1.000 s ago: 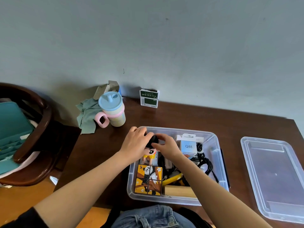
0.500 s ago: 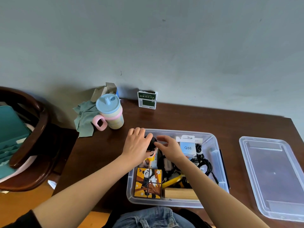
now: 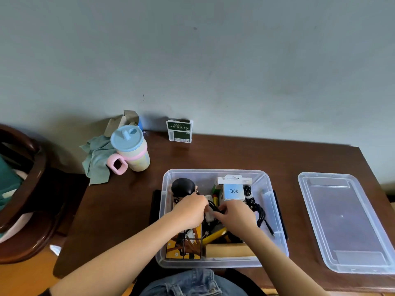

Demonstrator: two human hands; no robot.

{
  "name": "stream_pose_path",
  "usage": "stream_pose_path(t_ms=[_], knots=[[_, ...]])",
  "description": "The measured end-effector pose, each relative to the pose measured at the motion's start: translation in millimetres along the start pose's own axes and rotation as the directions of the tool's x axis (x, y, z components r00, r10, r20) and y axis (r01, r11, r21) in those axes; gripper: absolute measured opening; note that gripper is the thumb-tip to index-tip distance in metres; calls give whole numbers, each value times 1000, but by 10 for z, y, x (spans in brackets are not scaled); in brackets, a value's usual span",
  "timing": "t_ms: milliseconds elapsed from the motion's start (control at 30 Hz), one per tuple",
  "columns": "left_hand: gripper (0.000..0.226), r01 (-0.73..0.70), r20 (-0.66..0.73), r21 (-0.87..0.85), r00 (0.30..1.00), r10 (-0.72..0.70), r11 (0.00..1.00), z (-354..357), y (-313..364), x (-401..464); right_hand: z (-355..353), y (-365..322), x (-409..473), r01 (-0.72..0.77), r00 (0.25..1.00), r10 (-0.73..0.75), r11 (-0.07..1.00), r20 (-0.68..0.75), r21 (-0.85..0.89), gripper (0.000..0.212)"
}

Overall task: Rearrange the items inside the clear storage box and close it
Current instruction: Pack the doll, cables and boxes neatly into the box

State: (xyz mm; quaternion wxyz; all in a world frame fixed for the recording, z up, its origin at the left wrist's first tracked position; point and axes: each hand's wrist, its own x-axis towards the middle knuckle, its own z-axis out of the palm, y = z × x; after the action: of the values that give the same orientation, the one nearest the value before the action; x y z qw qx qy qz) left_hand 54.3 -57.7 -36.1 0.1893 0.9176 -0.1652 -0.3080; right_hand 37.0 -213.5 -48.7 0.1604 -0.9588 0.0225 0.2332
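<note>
- The desk (image 3: 235, 154) is dark brown wood against a pale wall, and it carries everything the task needs.
- The clear lid (image 3: 350, 223) lies flat on the desk, well apart to the right of the box, so closing is not yet begun.
- The clear storage box (image 3: 275, 212) sits open at the near edge of the desk, straight before the person; sorting its contents is the step in hand.
- Inside, a panda picture-block puzzle (image 3: 183, 246) lies in the near left corner with a wooden block (image 3: 228, 249) beside it, a white "Q88" carton (image 3: 233, 190) stands at the far wall, and black cables (image 3: 256, 208) trail along the right side.
- The left hand (image 3: 190, 210) is curled round the body of a black-haired figurine (image 3: 183, 186), whose head shows upright in the far left corner.
- The right hand (image 3: 237, 212) is in the middle of the box with fingers bent onto a black cable and white plug; they seem to pinch it, though the grip itself is partly hidden.
- Next, I judge, the figurine wants seating low enough to clear the rim, and the loose cables tucking down.
- Only then does the lid need fetching from the right and pressing on squarely.
</note>
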Motion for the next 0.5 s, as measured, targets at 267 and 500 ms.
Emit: stream_pose_path(t_ms=[267, 500], knots=[[36, 17, -192, -151, 980, -46, 988, 32, -137, -92, 24, -49, 42, 30, 997, -41, 986, 62, 164, 29], [29, -7, -186, -230, 982, -37, 973, 53, -110, -92, -538, 468, -277, 131, 991, -122, 951, -49, 280, 10]])
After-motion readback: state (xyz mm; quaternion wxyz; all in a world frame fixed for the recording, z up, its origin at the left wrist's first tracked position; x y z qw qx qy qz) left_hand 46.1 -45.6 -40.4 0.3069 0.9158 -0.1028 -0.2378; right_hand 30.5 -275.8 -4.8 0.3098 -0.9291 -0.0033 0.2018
